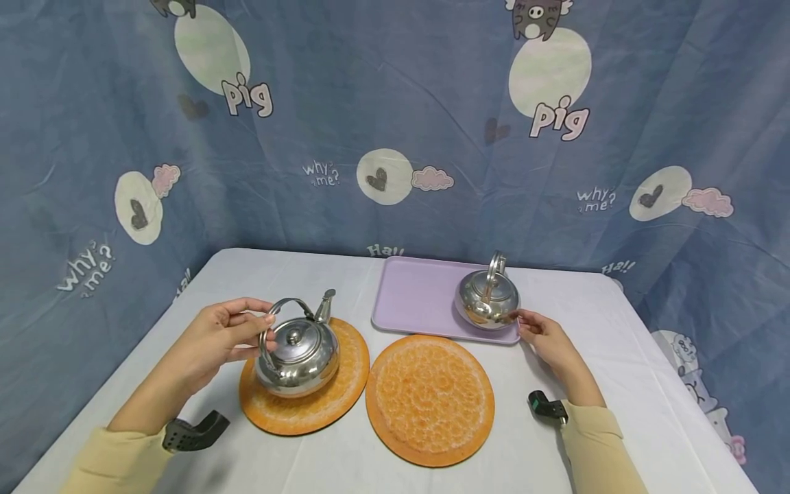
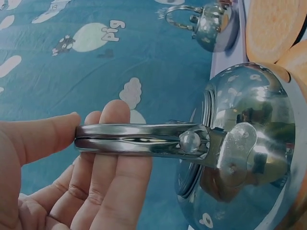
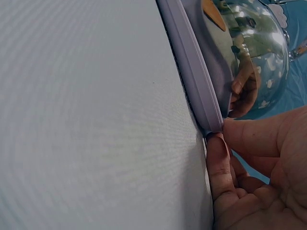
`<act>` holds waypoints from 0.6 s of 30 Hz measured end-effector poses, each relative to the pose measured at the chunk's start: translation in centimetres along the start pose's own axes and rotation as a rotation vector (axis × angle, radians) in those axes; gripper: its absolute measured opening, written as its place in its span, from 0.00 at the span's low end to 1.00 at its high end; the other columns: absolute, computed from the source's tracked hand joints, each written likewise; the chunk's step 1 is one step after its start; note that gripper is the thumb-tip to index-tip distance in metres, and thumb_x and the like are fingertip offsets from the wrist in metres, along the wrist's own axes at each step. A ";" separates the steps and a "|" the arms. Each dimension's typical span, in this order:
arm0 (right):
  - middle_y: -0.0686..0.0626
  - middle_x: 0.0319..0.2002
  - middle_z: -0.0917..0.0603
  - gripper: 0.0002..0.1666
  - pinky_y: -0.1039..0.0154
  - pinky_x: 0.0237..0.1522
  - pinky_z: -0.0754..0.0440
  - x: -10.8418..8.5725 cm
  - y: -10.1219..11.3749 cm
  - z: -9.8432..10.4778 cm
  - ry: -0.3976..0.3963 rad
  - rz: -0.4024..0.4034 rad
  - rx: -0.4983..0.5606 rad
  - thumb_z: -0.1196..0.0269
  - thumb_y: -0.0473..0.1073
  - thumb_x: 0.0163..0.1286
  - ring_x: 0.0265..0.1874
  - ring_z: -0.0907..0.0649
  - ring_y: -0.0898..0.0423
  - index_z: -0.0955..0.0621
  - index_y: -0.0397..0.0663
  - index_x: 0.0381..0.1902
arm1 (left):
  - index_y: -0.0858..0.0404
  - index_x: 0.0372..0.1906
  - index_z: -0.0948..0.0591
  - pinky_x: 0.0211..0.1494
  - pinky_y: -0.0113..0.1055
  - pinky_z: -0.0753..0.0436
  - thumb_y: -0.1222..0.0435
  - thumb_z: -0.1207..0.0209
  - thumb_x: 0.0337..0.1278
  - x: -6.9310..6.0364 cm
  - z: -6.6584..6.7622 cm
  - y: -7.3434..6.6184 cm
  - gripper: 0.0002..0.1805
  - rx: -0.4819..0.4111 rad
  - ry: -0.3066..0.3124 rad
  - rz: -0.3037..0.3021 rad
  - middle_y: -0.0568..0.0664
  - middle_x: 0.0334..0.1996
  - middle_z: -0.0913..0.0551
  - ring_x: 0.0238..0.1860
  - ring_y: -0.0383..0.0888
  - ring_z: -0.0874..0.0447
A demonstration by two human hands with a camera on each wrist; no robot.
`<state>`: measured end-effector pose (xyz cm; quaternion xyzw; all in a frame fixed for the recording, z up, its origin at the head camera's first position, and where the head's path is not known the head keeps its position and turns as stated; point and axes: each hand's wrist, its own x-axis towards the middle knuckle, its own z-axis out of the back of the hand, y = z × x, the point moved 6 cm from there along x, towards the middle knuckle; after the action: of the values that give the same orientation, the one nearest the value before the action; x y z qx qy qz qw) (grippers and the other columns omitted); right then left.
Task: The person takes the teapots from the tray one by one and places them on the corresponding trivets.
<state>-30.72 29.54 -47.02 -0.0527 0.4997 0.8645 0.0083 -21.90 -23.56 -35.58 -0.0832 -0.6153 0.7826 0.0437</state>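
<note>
My left hand (image 1: 212,336) holds the looped metal handle of a shiny steel kettle (image 1: 302,367), thumb on one side and fingers on the other in the left wrist view. That kettle is over the left orange-slice placemat (image 1: 353,353); whether its base touches the mat I cannot tell. A second steel kettle (image 1: 481,305) stands upright on the right end of a lilac tray (image 1: 413,295). With thumb and fingertips my right hand (image 1: 549,343) pinches the tray's near right corner, close beside that kettle. The tray's rim (image 3: 204,84) shows between thumb and finger in the right wrist view.
Another round orange placemat (image 1: 430,405) lies right of the first, just in front of the tray. Everything rests on a white-covered table (image 1: 333,460). A blue printed curtain (image 1: 395,103) hangs behind and at the sides. Each wrist carries a black device (image 1: 196,432).
</note>
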 end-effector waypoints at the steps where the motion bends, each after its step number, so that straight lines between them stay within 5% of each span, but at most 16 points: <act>1: 0.32 0.67 0.30 0.30 0.71 0.54 0.29 0.0 0.0 0.0 -0.001 -0.002 0.002 0.47 0.36 0.77 0.62 0.27 0.45 0.36 0.33 0.73 | 0.65 0.59 0.28 0.43 0.35 0.13 0.56 0.40 0.68 0.0 0.0 0.0 0.22 -0.002 0.007 0.001 0.47 0.34 0.11 0.36 0.43 0.09; 10: 0.31 0.68 0.30 0.30 0.66 0.57 0.29 -0.3 0.3 0.0 0.007 -0.001 0.004 0.47 0.37 0.77 0.63 0.28 0.43 0.37 0.33 0.73 | 0.66 0.70 0.34 0.47 0.36 0.13 0.52 0.41 0.69 0.1 -0.3 -0.4 0.33 0.061 0.036 -0.002 0.52 0.38 0.12 0.39 0.43 0.09; 18: 0.32 0.67 0.29 0.30 0.52 0.65 0.30 -0.4 0.5 -0.1 0.005 -0.004 -0.001 0.48 0.37 0.77 0.63 0.28 0.43 0.36 0.34 0.73 | 0.64 0.70 0.34 0.52 0.39 0.14 0.53 0.43 0.70 0.4 -0.2 -1.4 0.32 0.123 0.096 -0.053 0.56 0.46 0.16 0.47 0.45 0.12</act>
<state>-30.39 29.22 -46.61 -0.0556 0.4991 0.8647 0.0087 -22.27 -23.00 -34.29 -0.1017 -0.5654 0.8125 0.0989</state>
